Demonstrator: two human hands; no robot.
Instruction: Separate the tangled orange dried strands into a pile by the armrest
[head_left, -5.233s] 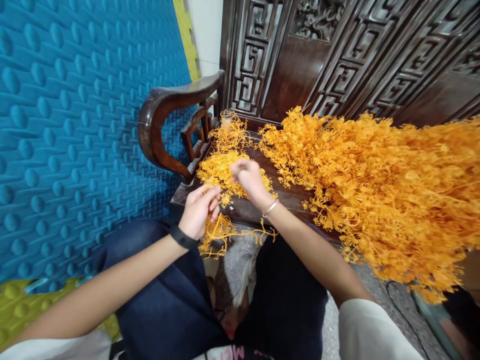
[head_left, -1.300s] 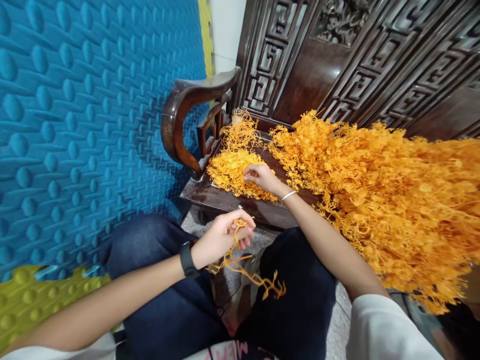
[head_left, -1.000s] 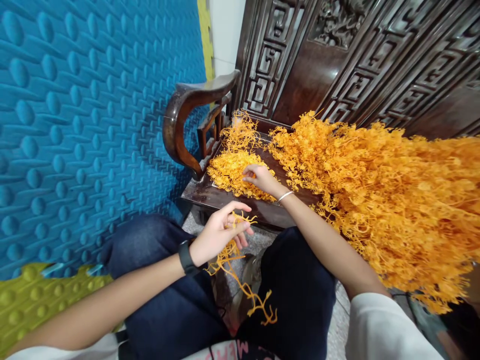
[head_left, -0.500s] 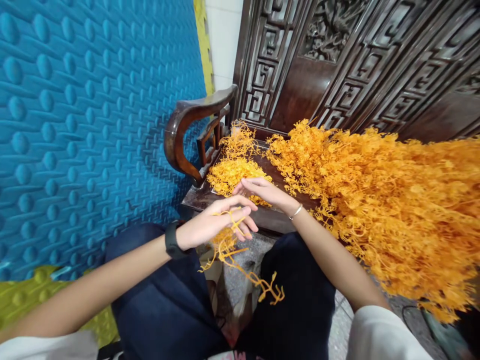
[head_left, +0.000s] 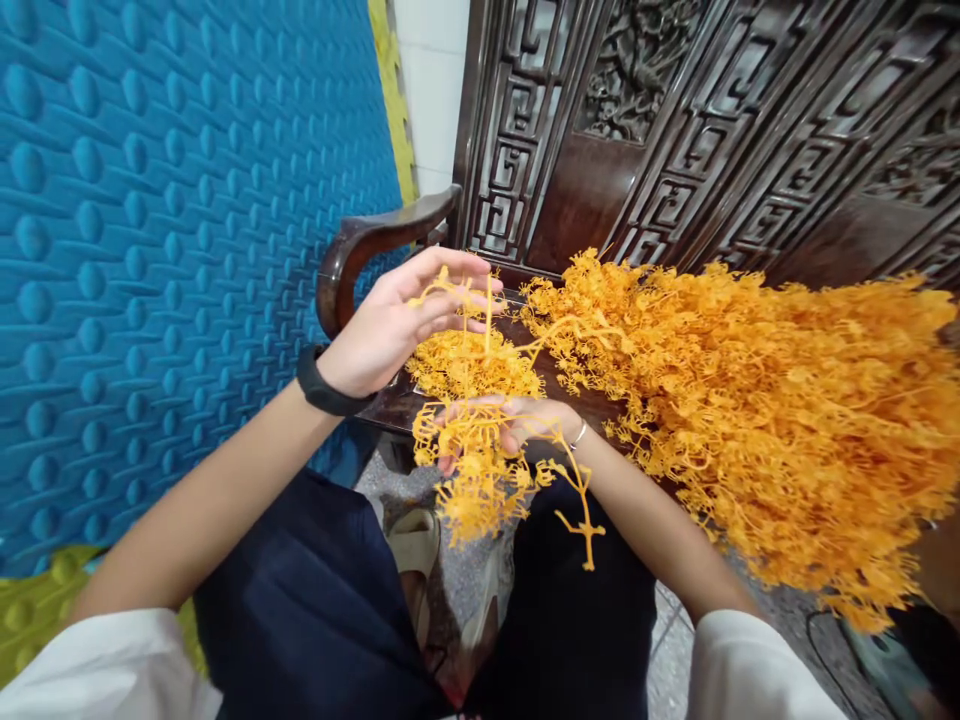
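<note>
My left hand (head_left: pixel 409 315) is raised over the seat, fingers long and slightly bent, with a thin yellow plastic sprig (head_left: pixel 488 315) across thumb and fingers. Below it, my right hand (head_left: pixel 536 415) has its fingers curled round a bunch of orange-yellow plastic sprigs (head_left: pixel 484 490), which hangs between my knees and partly hides those fingers. Thin branches stick out from the bunch to the right. Behind the hands, a small pile of yellow sprigs (head_left: pixel 480 362) lies on the dark wooden seat (head_left: pixel 570 390).
A large heap of orange sprigs (head_left: pixel 787 400) covers the right side of the bench. The carved wooden backrest (head_left: pixel 592 200) rises behind, with a curved armrest (head_left: pixel 337 260) at left. Blue textured matting (head_left: pixel 165 250) stands on the left. My knees flank the stone floor (head_left: pixel 397 485).
My left hand has risen up and away from me. My right hand has dropped slightly and now holds a bunch of sprigs, where before no bunch showed in it.
</note>
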